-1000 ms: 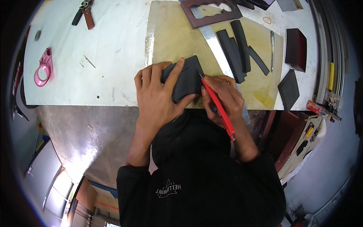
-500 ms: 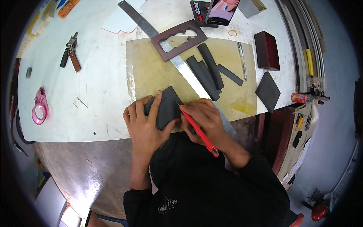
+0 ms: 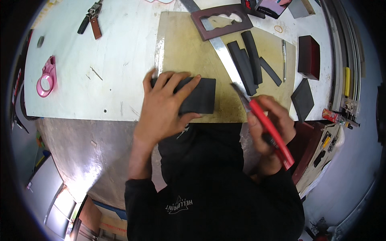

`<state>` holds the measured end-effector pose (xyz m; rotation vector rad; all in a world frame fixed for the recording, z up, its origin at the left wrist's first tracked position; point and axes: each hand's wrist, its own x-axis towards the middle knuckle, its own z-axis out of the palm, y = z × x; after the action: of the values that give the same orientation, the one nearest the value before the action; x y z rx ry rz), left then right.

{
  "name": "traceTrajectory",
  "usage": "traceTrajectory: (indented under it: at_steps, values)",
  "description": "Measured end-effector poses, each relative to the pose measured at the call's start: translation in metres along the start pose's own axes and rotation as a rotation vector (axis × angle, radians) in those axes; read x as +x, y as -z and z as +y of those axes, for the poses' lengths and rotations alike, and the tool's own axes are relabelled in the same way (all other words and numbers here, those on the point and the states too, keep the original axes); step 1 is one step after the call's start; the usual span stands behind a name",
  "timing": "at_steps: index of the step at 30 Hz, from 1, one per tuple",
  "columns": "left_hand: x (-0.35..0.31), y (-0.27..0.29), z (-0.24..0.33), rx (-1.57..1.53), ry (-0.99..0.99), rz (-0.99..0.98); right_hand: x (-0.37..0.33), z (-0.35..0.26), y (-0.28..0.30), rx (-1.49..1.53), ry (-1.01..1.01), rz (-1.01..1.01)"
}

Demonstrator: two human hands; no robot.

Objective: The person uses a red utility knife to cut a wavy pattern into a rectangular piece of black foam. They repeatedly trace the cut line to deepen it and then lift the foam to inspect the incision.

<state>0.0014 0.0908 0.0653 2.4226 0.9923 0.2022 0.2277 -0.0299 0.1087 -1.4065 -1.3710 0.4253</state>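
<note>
My left hand is closed over a dark grey foam-like block. Its fingertips lie along the far edge and the thumb along the near edge; my palm and fingers hide the block's left part. The block rests on a yellowish cutting mat close to the table's front edge. In my right hand is a red utility knife, slightly blurred, its blade out and pointing up and left. The knife is apart from the block, near the end of a long steel ruler.
Several dark strips lie right of the ruler. A brown frame with a scalloped opening sits across it. Farther right are a pen, a dark red block and a dark diamond-shaped piece. Leftward lie a pink tape dispenser and keys.
The knife has lifted off the block and moved right with my right hand. The block has turned so its edges lie square to the table edge. The whole view has shifted.
</note>
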Motion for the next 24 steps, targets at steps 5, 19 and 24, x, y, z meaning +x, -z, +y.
traceTrajectory:
  at_steps: [5, 19, 24]
  values:
    - [0.01, 0.021, -0.004, -0.082, -0.092, -0.029, 0.027, 0.021, 0.022, 0.039, -0.06, -0.273]
    - [0.009, -0.013, -0.002, 0.009, 0.047, 0.167, 0.065, 0.064, -0.012, 0.175, 0.032, -0.71]
    - [0.011, -0.01, -0.003, 0.015, 0.057, 0.153, 0.081, 0.071, -0.015, 0.171, 0.055, -0.822]
